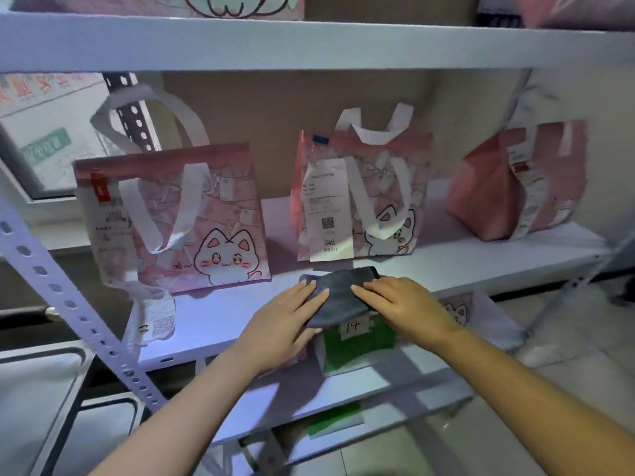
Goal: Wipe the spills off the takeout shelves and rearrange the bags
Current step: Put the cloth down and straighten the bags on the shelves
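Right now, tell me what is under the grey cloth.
The grey cloth lies on the white shelf, its near edge hanging over the front. Both hands, left and right, press on it. Any spill beneath is covered and cannot be seen.

Three pink bags stand on the white shelf (213, 314), the left bag (178, 218) and middle bag (364, 197) printed with a white cartoon cat, the right bag (515, 180) plainer pink, beside a dark grey cloth (338, 290) and a green label (357, 341).
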`<state>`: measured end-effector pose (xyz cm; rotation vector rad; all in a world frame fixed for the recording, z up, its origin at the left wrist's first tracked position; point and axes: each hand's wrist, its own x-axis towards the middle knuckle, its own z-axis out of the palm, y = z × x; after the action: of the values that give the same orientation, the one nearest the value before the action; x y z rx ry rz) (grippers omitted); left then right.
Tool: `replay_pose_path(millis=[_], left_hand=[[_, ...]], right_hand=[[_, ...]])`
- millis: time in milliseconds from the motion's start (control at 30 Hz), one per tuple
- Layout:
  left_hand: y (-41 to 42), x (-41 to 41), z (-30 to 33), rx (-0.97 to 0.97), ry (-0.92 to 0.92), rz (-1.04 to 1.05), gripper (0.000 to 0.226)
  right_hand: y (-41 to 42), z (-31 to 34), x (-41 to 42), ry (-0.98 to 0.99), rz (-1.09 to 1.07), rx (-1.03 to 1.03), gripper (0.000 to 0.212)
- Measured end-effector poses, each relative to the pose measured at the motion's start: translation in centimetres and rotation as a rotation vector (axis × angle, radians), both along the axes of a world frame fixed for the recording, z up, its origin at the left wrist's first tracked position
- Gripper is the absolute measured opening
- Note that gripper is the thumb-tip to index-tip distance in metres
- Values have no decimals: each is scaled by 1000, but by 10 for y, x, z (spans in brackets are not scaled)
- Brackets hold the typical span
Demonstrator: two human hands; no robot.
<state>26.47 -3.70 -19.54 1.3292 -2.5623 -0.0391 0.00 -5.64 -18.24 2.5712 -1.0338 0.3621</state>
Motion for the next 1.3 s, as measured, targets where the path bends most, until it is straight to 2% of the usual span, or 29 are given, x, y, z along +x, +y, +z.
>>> replay_pose_path(millis=[100,267,367,633,767,900,1067,1167,1233,1300], left_hand=[[-15,-54,0,17,24,-30,64],[-44,-150,-3,36,31,-69,66],[-58,-207,-3,52,15,-84,65],[-100,-349,-8,50,35,-69,61],[-106,-406,-3,74,75,-43,69],[-116,-451,-2,110,75,-19,63],[-133,-495,-7,63,103,-22,89],[-143,-510,-8,68,70,2,78],[-150,-515,-7,82,59,6,61],[-156,-518,-5,94,36,-5,55]], right_hand=[[-15,-5,-53,41,-57,-49,85],[-31,-18,-151,-41,-93,-86,71],[-38,-24,-210,-110,-114,-89,70],[-80,-22,-345,-122,-163,-144,56],[-93,-11,-397,5,-140,-170,58],[-104,-3,-438,88,-159,-194,59],[-112,-10,-470,104,-249,-212,52],[-115,-25,-480,93,-302,-207,45],[-115,-35,-486,97,-355,-165,49],[-112,-41,-490,109,-417,-123,53]])
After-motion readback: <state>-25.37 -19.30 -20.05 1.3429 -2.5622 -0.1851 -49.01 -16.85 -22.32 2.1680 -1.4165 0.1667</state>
